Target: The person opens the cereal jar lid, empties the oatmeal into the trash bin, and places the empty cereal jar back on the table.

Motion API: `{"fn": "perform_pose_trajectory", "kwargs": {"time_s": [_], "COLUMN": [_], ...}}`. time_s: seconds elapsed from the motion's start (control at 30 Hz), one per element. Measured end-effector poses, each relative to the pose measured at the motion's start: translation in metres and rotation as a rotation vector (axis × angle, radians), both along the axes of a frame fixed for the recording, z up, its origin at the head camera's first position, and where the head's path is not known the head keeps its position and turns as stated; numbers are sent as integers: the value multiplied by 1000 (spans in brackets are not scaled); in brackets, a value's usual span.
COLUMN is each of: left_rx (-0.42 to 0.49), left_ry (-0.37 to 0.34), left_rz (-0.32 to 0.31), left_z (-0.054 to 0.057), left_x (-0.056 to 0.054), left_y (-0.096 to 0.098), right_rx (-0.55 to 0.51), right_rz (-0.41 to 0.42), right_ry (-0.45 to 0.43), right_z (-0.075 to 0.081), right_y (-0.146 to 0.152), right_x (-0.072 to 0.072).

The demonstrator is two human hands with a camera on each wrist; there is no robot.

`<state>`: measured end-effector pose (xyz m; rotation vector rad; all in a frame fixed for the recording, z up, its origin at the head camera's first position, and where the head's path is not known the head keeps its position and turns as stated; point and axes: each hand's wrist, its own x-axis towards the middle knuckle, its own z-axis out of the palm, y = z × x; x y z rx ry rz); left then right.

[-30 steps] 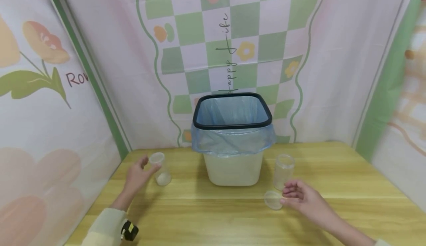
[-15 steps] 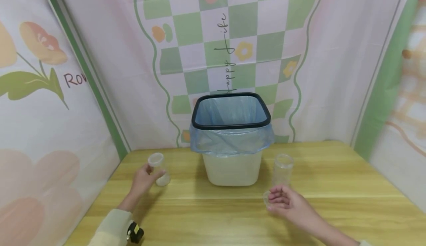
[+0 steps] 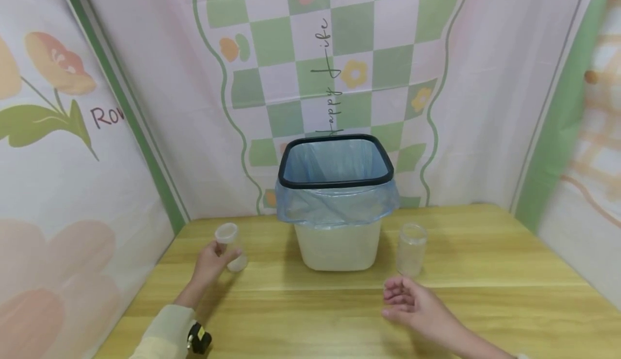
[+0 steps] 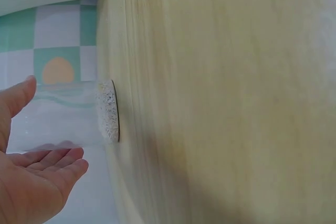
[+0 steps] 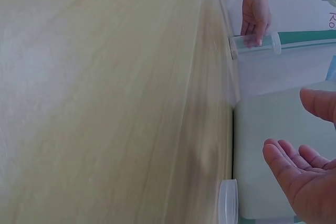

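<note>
On the left of the table, a clear plastic jar (image 3: 228, 234) stands upright, with a whitish band at its top and white grainy stuff (image 4: 108, 111) at its base. My left hand (image 3: 211, 264) holds it, thumb on one side and fingers on the other. My right hand (image 3: 421, 308) hovers over the table at right, fingers slightly bent, thumb apart, nothing between them. Close by, a round translucent lid (image 5: 228, 201) lies on the table, almost hidden behind that hand in the head view. Just beyond stands a second clear jar (image 3: 411, 251); its contents cannot be made out.
A cream bin (image 3: 338, 247) with a black rim and blue bag liner (image 3: 339, 202) stands at the back middle, between the jars. Patterned cloth (image 3: 271, 38) hangs behind and at both sides. The wooden tabletop (image 3: 291, 321) stretches out in front.
My left hand has moved right and closed round the left jar. My right hand has shifted left, covering most of the lid in the head view.
</note>
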<state>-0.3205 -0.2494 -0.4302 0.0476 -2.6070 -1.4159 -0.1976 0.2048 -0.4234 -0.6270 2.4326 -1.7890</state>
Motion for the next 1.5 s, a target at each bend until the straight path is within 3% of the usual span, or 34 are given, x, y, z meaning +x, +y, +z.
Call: {"fn": "perform_pose_trajectory", "kwargs": {"time_s": [0.33,0.7,1.2,1.5], "left_rx": [-14,6,25,-1], "left_ry": [11,46,115,189], "left_rz": [-6,-23,-158,-276], "left_z": [1,4,10,8], "left_x": [2,16,42,59], "left_y": [1,7,38,63], "right_rx": [-35,-40,-42,-154], "right_rz": [47,30,-79,-101], "right_ry": [-32,-28,30,123], "right_z": [1,0,7,8], "right_y": [-9,-12,-19,-35], "right_x": [2,4,7,5]}}
